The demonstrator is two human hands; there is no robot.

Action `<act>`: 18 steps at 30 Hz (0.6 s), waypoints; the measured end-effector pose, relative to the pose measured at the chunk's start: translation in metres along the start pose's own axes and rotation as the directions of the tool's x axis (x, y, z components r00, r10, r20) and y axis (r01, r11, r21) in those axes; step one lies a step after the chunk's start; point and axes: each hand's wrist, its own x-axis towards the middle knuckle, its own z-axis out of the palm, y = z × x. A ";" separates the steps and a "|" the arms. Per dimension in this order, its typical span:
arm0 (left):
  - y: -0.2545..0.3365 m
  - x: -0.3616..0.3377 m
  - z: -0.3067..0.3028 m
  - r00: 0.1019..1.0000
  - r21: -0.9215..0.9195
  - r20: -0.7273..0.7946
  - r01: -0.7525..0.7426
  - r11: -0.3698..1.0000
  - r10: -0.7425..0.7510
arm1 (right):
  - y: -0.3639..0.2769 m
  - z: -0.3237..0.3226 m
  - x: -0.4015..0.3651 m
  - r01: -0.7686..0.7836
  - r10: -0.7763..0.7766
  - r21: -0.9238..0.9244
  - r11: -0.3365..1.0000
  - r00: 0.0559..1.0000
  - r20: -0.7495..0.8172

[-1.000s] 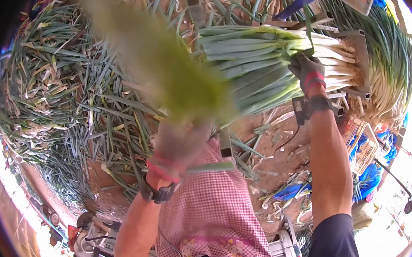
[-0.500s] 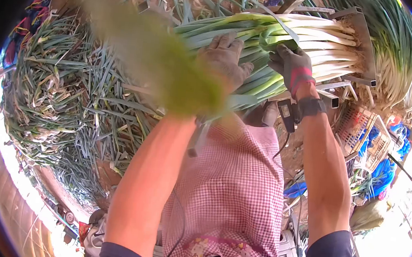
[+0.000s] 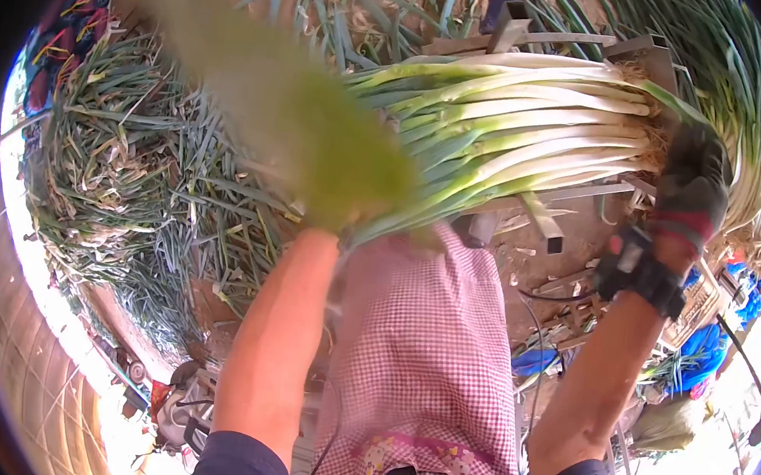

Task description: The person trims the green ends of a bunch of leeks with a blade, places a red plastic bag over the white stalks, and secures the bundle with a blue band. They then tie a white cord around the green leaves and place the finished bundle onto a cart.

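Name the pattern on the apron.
The apron has a small red-and-white check, seen best in the head view.

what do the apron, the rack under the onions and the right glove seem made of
Apron: matte woven cloth, by its soft folds and fine checks. Rack: dull grey metal, probably steel, by its square, hollow tube ends. Right glove: apparently dark, matte fabric, by its snug pink cuff; possibly coated.

We can read no text, label, brand, number or sign anywhere, from twelve o'clock right round the dial.
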 end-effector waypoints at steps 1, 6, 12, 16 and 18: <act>0.003 0.001 -0.004 1.000 0.011 0.013 0.020 1.000 -0.020 | -0.003 0.009 -0.012 0.197 -0.195 -0.304 0.932 0.980 0.037; 0.034 0.001 -0.032 0.995 0.051 0.051 0.080 0.995 -0.083 | 0.017 0.128 -0.200 0.136 0.261 -0.465 0.875 0.675 0.690; 0.042 -0.008 -0.027 0.986 -0.122 -0.071 0.143 0.982 -0.153 | -0.027 0.144 -0.230 0.352 0.503 -0.476 0.806 0.016 0.864; 0.043 -0.024 -0.016 0.957 -0.208 -0.240 0.111 0.972 -0.161 | -0.004 -0.014 -0.160 0.038 0.514 -0.670 0.741 0.610 0.603; 0.068 -0.041 -0.034 0.904 -0.348 -0.404 -0.010 0.938 -0.140 | -0.040 -0.085 -0.117 0.400 0.257 -0.793 0.459 0.795 0.550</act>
